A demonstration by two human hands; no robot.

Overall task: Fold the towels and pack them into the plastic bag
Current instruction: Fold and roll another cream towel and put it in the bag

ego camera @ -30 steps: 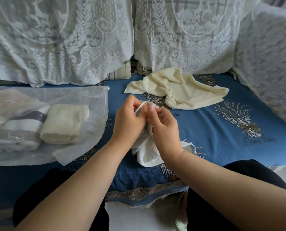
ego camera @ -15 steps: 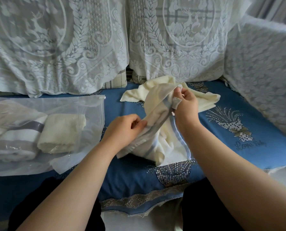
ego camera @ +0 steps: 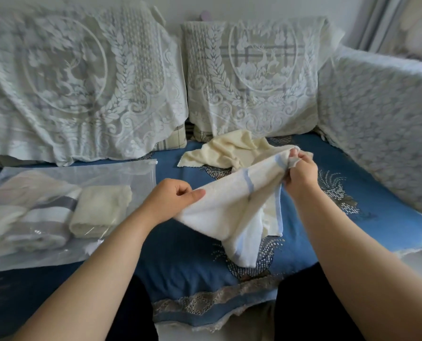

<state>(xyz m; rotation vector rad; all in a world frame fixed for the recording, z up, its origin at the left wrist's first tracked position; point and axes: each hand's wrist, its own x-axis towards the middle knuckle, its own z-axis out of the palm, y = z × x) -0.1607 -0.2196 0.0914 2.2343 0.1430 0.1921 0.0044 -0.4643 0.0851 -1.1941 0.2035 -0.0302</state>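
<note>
Plastic bag (ego camera: pixel 141 173) lies flat on the sofa seat (ego camera: pixel 180 254), at left. Inside it: folded towels (ego camera: pixel 101 207), side by side. At centre, a towel (ego camera: pixel 232 207) is held above the seat, stretched between the left hand (ego camera: pixel 173 200) at its near-left edge and the right hand (ego camera: pixel 301 173) at its far-right corner; its lower part hangs toward the seat. Behind it, a crumpled cloth (ego camera: pixel 227 148) lies on the seat. Two back cushions (ego camera: pixel 249 77) stand behind; the armrest (ego camera: pixel 382 124) is at right.

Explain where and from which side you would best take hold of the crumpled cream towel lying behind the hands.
Probably its near-left corner: the cream towel lies bunched, but that corner lies flat and clear on the blue cover. Come from the front left and pinch the edge.
</note>
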